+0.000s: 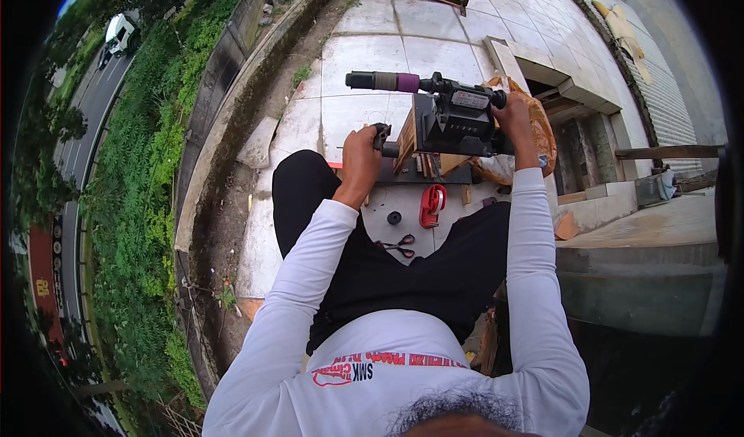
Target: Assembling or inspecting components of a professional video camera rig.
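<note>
In front of my bent knees is a black machine (459, 119) with a long cylindrical arm, banded in purple and tan; I cannot tell its exact kind. Wooden pieces (406, 139) show along its left side. My left hand (361, 160) is closed around a small dark handle (380, 135) at the machine's lower left. At its right end, my right hand (514, 123) wraps round a black knob (497, 98); some of its fingers are hidden. Between my legs lie a red tape dispenser (432, 205), a small black round piece (394, 218) and dark-handled scissors (398, 245).
An orange-brown plastic bag (542, 139) bunches behind my right hand. Further right is a tiled opening (585, 146) with a raised ledge. A low concrete curb (203, 166) borders the pale tiled floor (364, 65) on the left, with greenery and a road beyond.
</note>
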Available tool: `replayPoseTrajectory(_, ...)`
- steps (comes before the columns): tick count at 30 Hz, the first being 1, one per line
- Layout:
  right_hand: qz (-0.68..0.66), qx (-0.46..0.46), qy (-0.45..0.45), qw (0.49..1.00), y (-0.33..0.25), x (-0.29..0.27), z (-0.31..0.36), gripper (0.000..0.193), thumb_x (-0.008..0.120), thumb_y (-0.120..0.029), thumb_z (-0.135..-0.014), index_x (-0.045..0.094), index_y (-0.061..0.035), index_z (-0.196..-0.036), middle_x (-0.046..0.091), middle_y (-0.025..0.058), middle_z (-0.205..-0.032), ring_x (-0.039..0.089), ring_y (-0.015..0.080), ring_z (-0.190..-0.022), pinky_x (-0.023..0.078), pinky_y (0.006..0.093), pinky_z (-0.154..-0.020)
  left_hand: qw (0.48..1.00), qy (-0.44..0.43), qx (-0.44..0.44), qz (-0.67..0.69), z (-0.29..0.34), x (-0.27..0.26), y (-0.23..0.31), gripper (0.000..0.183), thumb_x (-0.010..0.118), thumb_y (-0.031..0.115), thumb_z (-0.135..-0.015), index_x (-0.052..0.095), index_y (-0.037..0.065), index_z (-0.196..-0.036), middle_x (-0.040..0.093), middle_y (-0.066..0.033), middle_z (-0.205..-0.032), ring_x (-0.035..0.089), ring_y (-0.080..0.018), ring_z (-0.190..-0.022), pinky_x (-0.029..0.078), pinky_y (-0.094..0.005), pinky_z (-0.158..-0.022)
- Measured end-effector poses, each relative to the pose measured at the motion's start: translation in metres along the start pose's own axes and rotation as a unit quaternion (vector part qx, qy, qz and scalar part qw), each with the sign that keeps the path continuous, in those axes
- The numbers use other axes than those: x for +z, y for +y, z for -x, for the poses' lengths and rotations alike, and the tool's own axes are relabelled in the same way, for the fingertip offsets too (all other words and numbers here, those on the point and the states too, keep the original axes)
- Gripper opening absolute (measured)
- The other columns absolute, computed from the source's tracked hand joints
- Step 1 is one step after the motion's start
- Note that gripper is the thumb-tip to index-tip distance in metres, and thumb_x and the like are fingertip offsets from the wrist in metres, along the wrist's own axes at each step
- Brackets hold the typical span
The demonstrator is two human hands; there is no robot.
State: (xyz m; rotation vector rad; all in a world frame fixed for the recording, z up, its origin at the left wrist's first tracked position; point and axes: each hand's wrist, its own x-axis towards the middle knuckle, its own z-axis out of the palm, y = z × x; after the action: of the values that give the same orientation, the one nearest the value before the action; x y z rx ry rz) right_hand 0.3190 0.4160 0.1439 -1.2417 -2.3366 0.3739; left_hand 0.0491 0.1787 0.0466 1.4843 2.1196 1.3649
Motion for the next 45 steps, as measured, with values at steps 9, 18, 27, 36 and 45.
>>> replayPoseTrajectory(9, -0.009, 0.004, 0.014, 1.0, 0.002, 0.017, 0.06, 0.027, 0.077, -0.005, -0.088, 0.08, -0.0032, -0.115, 0.077, 0.0189, -0.12, 0.075, 0.0315, -0.114, 0.058, 0.039, -0.095, 0.996, 0.066, 0.018, 0.055, 0.0, 0.005, -0.007, 0.019, 0.059, -0.012, -0.078, 0.069, -0.004, -0.093, 0.066, -0.0285, -0.084, 0.06, -0.0509, -0.081, 0.044, -0.0566, -0.073)
replayPoseTrajectory(18, -0.039, 0.001, 0.012, 0.999, -0.018, -0.021, 0.099, 0.025, 0.079, -0.009, -0.088, 0.082, -0.0043, -0.112, 0.079, 0.0159, -0.12, 0.065, 0.033, -0.135, 0.024, 0.0593, -0.127, 0.996, 0.067, 0.028, 0.06, 0.001, 0.005, -0.011, 0.02, 0.058, -0.012, -0.078, 0.069, -0.004, -0.093, 0.065, -0.0291, -0.084, 0.059, -0.0512, -0.082, 0.044, -0.0581, -0.074)
replayPoseTrajectory(27, -0.062, -0.032, 0.095, 0.993, -0.04, -0.058, 0.064, 0.026, 0.08, -0.012, -0.089, 0.082, -0.0078, -0.114, 0.078, 0.0156, -0.122, 0.066, 0.0301, -0.133, 0.019, 0.0595, -0.13, 0.997, 0.057, 0.016, 0.052, 0.001, 0.002, -0.013, 0.017, 0.058, -0.012, -0.078, 0.067, -0.005, -0.091, 0.066, -0.0287, -0.084, 0.059, -0.051, -0.082, 0.044, -0.0576, -0.074)
replayPoseTrajectory(36, -0.015, -0.05, 0.066, 0.996, -0.021, -0.04, 0.003, 0.023, 0.079, -0.013, -0.091, 0.082, -0.011, -0.113, 0.08, 0.015, -0.116, 0.073, 0.032, -0.12, 0.044, 0.0464, -0.116, 0.997, 0.06, 0.018, 0.043, 0.002, 0.001, -0.015, 0.018, 0.059, -0.012, -0.079, 0.068, -0.005, -0.093, 0.067, -0.0287, -0.086, 0.06, -0.0502, -0.083, 0.045, -0.0564, -0.075)
replayPoseTrajectory(45, 0.01, 0.002, 0.001, 1.0, 0.001, 0.005, 0.002, 0.025, 0.08, -0.012, -0.087, 0.082, -0.0093, -0.112, 0.079, 0.0187, -0.095, 0.078, 0.034, -0.089, 0.058, 0.0415, -0.077, 0.998, 0.057, 0.015, 0.039, 0.003, 0.002, -0.017, 0.014, 0.06, -0.012, -0.079, 0.066, -0.006, -0.09, 0.065, -0.0285, -0.085, 0.06, -0.0502, -0.083, 0.045, -0.0563, -0.074)
